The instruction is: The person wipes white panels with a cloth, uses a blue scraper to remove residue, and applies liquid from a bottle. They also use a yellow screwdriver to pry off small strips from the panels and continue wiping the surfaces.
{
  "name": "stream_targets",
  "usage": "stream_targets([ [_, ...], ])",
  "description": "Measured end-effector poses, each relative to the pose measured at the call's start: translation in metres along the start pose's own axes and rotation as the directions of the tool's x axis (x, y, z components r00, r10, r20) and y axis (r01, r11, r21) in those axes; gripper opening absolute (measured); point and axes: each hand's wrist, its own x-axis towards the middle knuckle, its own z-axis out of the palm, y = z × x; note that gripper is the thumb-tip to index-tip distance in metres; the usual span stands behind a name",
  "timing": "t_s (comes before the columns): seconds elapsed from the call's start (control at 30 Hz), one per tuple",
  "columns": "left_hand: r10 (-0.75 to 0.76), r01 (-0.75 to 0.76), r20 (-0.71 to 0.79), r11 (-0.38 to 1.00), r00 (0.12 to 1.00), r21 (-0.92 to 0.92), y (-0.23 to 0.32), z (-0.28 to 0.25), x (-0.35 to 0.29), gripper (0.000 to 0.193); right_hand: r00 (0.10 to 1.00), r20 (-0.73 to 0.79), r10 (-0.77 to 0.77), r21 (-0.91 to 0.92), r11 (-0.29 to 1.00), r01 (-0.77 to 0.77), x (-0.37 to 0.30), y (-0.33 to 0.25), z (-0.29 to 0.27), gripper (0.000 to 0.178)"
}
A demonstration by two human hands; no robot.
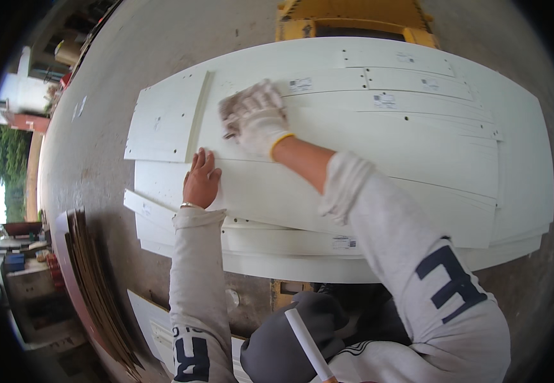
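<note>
From where I stand, the biggest thing here is a broad stack of white panels (524, 163), its sheets overlapping unevenly. Past the middle of its far edge is a yellow metal frame (356, 13). Off its near left corner sits a bundle of brown sheets (95, 287). A smaller white panel (162, 121) lies on top at the stack's far left corner, and a narrow strip (148, 207) juts out over the left edge, partly hidden by a sleeve. The person's right hand (261, 124), gloved, has its fingers bent over a stained cloth (231, 112), pressing it down toward the stack's far edge, left of middle; how tightly they grip I can't tell. The bare left hand (201, 182) lies flat, fingers extended and close together, just beside the smaller white panel's near right corner. Printed labels (384, 101) dot the panels, mostly toward the far edge. A thin bracelet (192, 205) circles the left wrist.
</note>
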Motion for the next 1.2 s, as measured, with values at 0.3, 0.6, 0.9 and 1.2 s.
stream_targets([
  [0.3,-0.028,0.028,0.003,0.997,1.000,0.069,-0.029,0.007,-0.002,0.056,0.918,0.220,-0.331,0.171,0.939,0.298,-0.124,0.018,-0.055,0.052],
  [0.6,-0.187,0.152,0.109,0.952,0.976,0.267,-0.003,-0.011,0.014,0.060,0.894,0.039,0.446,-0.148,0.887,-0.436,-0.459,0.260,-0.162,0.047],
  [0.9,0.520,-0.522,0.125,0.853,0.845,-0.020,0.158,0.015,-0.055,0.072,-0.296,0.081,0.952,0.918,-0.187,-0.350,-0.621,0.361,-0.218,0.054],
  [1.2,0.661,-0.687,0.225,0.725,0.716,0.059,0.233,0.041,-0.123,0.123,0.136,-0.080,0.987,0.263,0.153,-0.953,-0.554,0.303,-0.182,0.063],
])
